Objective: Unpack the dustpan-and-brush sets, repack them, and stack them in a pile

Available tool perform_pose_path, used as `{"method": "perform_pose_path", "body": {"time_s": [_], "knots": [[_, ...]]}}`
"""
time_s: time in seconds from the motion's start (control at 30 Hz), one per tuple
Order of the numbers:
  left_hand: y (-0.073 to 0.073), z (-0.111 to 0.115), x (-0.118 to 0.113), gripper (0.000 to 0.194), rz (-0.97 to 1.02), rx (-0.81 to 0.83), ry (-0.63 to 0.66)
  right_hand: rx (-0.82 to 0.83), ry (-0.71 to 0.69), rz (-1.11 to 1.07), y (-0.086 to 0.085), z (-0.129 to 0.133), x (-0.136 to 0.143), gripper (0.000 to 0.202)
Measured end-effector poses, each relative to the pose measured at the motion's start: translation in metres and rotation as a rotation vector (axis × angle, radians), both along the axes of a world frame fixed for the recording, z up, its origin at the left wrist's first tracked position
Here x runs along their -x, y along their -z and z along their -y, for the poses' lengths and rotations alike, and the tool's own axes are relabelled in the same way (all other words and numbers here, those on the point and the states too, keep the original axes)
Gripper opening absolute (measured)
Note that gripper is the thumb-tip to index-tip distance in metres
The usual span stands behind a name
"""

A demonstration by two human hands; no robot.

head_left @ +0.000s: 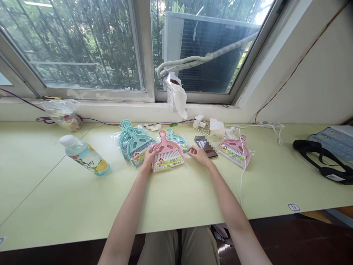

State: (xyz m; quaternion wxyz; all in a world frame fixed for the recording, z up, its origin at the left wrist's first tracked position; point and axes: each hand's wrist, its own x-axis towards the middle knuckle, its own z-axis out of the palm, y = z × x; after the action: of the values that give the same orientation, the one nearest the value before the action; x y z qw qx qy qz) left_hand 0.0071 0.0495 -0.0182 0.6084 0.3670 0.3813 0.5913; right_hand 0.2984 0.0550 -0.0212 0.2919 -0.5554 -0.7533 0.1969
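- My left fingers [154, 151] are closed on the left edge of a pink dustpan set [168, 154], which sits mid-counter in front of me; some of those fingers are hidden behind it.
- My right fingers [193, 149] are curled, tips close together, near the right edge of that set; I cannot tell whether they pinch its clear wrapping.
- Behind the pink set is one teal dustpan set [178, 139], its lower left covered.
- To the left lies a teal pile [139, 143], overlapping so much that I count at least two pans and can't be sure of more.
- To the right is pink again, a second pile [236, 150], crossed by a white cable [242, 180]; I can't make out how many it holds.
- One phone [206, 148] lies just beyond my right hand, a blurred patch over its edge.
- One bottle [85, 156] leans over at far left of the counter [176, 206].
- One black headset strap [321, 162] is cut off at the right.
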Motion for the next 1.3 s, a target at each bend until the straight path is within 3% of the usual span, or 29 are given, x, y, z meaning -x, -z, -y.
{"method": "perform_pose_path", "body": {"time_s": [0.07,0.2,0.3,0.43,0.63,0.77,0.87,1.0,1.07,1.13,1.3], "knots": [[0.002,-0.002,0.002,0.054,0.055,-0.003,-0.021,0.044,-0.106,0.022,0.004,0.004,0.023,0.026],[0.007,-0.008,0.006,0.052,0.156,0.019,-0.059,-0.07,-0.117,0.008,0.018,0.005,0.055,0.042],[0.008,-0.009,0.006,0.05,0.177,0.036,-0.072,-0.152,-0.121,0.0,0.029,-0.003,0.064,0.046],[0.005,-0.006,0.003,0.048,0.156,0.028,-0.082,-0.135,-0.066,0.015,0.033,-0.025,0.07,0.06],[0.004,-0.004,0.004,0.046,0.104,0.051,-0.067,0.005,0.029,-0.369,0.023,-0.046,0.073,0.033],[0.003,-0.003,0.003,0.053,0.088,0.031,-0.028,-0.029,0.133,-0.654,0.019,-0.013,0.058,0.034],[0.003,0.0,-0.002,0.055,0.056,0.005,0.017,-0.21,0.209,-0.551,0.015,0.032,0.062,0.029],[0.001,0.003,-0.007,0.055,0.045,-0.03,0.059,-0.265,-0.16,-0.14,0.009,0.075,0.092,0.022],[0.0,0.004,-0.009,0.058,0.049,-0.042,0.051,-0.263,-0.263,0.041,0.007,0.081,0.104,0.022],[-0.001,0.004,-0.009,0.06,0.055,-0.044,0.027,-0.247,-0.276,0.11,0.007,0.079,0.107,0.027],[-0.001,0.003,-0.007,0.061,0.086,-0.022,-0.016,-0.205,-0.107,-0.046,0.009,0.07,0.097,0.036]]}}
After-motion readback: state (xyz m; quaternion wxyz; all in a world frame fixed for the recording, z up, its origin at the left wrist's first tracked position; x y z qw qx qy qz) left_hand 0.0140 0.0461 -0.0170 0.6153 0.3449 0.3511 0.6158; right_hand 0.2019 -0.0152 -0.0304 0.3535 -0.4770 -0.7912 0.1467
